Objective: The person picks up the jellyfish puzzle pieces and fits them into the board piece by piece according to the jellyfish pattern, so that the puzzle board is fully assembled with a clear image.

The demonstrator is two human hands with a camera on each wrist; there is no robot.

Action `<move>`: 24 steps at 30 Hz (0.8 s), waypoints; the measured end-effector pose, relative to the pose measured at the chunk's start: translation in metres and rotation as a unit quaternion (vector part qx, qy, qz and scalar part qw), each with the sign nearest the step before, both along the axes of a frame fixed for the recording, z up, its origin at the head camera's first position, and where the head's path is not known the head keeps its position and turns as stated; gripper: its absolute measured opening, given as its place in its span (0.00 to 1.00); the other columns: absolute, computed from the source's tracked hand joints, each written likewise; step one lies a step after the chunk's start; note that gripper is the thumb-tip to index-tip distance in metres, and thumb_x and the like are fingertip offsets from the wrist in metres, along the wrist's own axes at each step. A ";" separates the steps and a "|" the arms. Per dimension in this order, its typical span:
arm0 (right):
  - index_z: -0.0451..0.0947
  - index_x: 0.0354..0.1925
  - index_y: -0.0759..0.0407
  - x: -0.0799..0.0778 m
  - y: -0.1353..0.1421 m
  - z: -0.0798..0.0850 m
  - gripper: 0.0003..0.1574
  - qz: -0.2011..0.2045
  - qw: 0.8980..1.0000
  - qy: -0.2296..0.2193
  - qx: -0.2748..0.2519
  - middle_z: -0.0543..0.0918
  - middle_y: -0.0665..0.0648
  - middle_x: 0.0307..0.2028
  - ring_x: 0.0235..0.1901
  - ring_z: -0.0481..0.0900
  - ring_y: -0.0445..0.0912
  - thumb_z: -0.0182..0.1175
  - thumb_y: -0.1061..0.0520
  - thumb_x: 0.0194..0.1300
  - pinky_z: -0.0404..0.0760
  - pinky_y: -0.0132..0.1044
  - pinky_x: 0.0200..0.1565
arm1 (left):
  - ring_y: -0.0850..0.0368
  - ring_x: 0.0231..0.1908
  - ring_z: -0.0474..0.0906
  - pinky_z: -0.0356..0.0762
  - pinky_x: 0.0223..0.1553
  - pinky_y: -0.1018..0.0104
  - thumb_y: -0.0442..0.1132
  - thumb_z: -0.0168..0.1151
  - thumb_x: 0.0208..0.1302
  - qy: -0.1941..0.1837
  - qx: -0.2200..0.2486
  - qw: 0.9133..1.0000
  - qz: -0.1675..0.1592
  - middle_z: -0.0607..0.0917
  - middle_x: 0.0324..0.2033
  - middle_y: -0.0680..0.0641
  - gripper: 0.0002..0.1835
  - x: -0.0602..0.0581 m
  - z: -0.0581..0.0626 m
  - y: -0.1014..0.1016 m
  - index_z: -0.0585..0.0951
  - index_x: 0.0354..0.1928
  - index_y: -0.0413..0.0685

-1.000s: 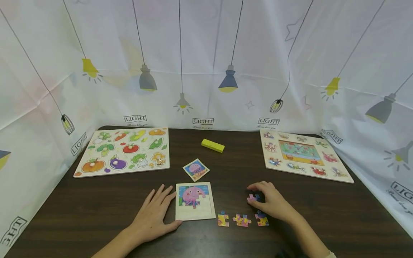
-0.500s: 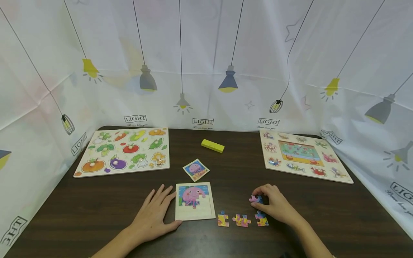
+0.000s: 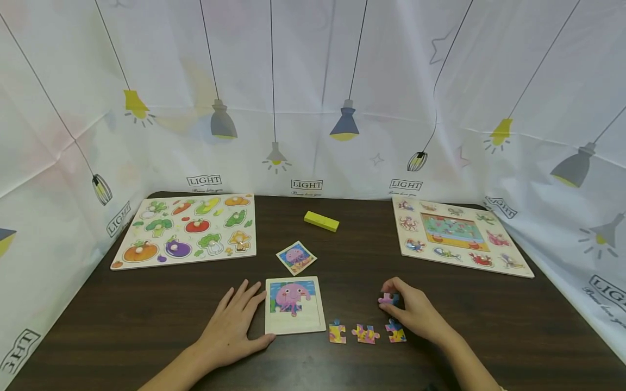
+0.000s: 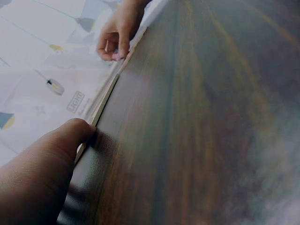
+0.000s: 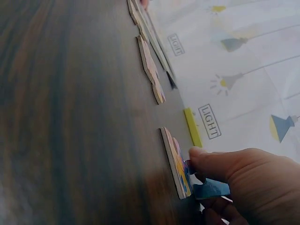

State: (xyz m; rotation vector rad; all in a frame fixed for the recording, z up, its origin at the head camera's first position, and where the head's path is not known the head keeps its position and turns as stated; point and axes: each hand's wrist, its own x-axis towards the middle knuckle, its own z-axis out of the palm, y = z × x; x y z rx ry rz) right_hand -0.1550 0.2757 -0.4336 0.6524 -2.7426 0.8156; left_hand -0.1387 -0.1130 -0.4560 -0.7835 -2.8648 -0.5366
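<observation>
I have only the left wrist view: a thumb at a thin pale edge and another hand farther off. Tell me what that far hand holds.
Observer: The right hand pinches a flat pink-and-blue jigsaw piece.
Operator: Now name what that thin edge belongs to.
Observer: A square pale wooden puzzle board, its picture of a pink sea creature only partly filled in.
Operator: Count the loose parts to its right.
Observer: Three flat jigsaw pieces with yellow on them lie in a row on the dark brown wood-grain table.
</observation>
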 end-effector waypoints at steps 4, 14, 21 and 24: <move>0.73 0.40 0.56 0.000 -0.001 0.001 0.09 0.009 1.000 -0.009 -0.020 0.76 0.45 0.28 0.27 0.71 0.35 0.61 0.62 0.59 0.75 0.32 0.31 | 0.45 0.67 0.49 0.45 0.63 0.44 0.70 0.54 0.51 -0.003 -0.001 1.000 0.002 0.62 0.65 0.46 0.44 0.000 0.000 0.000 0.67 0.63 0.48; 0.76 0.43 0.58 -0.001 -0.007 0.010 0.11 0.006 0.996 -0.053 -0.071 0.80 0.50 0.35 0.28 0.72 0.40 0.48 0.67 0.67 0.72 0.30 0.29 | 0.46 0.67 0.49 0.45 0.63 0.44 0.72 0.52 0.51 -0.003 -0.002 1.000 0.003 0.62 0.65 0.46 0.45 0.000 0.000 0.000 0.67 0.63 0.48; 0.76 0.43 0.58 -0.003 -0.014 0.015 0.09 0.021 0.994 -0.064 -0.090 0.82 0.51 0.37 0.31 0.76 0.39 0.51 0.61 0.67 0.76 0.32 0.33 | 0.46 0.67 0.50 0.45 0.63 0.44 0.71 0.54 0.51 -0.001 0.002 1.000 0.003 0.62 0.65 0.46 0.44 0.000 0.000 0.000 0.68 0.63 0.48; 0.76 0.43 0.59 -0.003 -0.018 0.018 0.09 0.029 0.993 -0.074 -0.092 0.81 0.50 0.34 0.28 0.75 0.39 0.52 0.59 0.67 0.76 0.31 0.31 | 0.45 0.67 0.50 0.45 0.63 0.44 0.70 0.54 0.51 -0.001 0.003 1.000 0.000 0.62 0.65 0.46 0.44 0.000 0.000 0.000 0.67 0.63 0.48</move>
